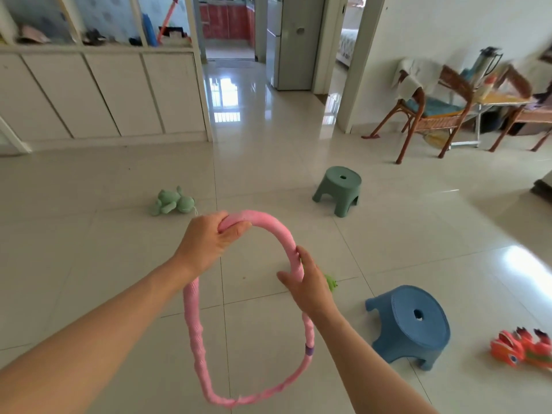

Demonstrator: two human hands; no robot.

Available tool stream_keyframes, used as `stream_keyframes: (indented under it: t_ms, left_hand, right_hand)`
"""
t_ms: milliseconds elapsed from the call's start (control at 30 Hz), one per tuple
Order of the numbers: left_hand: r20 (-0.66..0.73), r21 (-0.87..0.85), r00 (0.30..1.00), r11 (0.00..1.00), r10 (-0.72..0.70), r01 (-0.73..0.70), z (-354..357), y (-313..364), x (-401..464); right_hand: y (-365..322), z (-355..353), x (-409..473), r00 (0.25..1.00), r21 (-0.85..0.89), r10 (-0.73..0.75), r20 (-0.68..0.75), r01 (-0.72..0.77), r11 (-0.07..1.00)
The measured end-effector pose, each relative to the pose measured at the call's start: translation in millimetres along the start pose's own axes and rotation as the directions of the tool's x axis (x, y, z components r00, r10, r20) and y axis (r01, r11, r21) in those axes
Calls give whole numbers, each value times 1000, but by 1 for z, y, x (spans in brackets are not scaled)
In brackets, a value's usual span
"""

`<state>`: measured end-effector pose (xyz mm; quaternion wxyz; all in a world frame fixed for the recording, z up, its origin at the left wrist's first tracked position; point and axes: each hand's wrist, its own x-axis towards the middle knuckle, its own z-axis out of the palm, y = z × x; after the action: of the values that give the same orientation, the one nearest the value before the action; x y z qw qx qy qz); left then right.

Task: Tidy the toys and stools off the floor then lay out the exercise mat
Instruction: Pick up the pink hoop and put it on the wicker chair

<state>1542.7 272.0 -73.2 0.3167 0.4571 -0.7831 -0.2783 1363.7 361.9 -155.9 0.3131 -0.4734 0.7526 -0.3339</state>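
Observation:
A pink padded hoop [194, 333] hangs in the air in front of me. My left hand [209, 240] grips its top left part, fingers curled round the tube. My right hand [307, 282] holds its right side, thumb in front of the tube and fingers behind it. On the tiled floor lie a green plush toy [173, 202] at centre left, a green stool [339, 189] further back, a blue stool [413, 324] at the right and an orange toy [522, 351] near the right edge. A small green thing [331, 282] peeks out behind my right hand.
White cabinets [98, 94] with shelves above line the left wall. A hallway [230, 94] opens straight ahead beside a grey fridge [291, 40]. Wicker chairs [430, 112] and a small table [501, 100] stand at the back right.

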Motion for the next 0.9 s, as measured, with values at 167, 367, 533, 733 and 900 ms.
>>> stream_keyframes:
  t_ms: [167,367,533,733,900]
  left_hand:
    - [6,-222,997,972,-79,79,3,19,4]
    - [118,-523,975,823,-190,223,11,43,0]
    - [376,-515,902,761,-213,394,24,45,-16]
    - [639,-486,768,791,32,372,13,36,-23]
    - [679,-460,733,764,-26,453,11,30,-27]
  right_hand:
    - [-5,-22,10,991,118,98,-88,-88,989]
    - [-23,-47,5,960,523,149,-238,-3,852]
    - [-87,-92,-1,945,878,171,-280,179,444]
    - [-146,-110,-18,982,972,-33,-189,191,138]
    - [-180,-104,-14,995,994,-26,-96,95,-54]
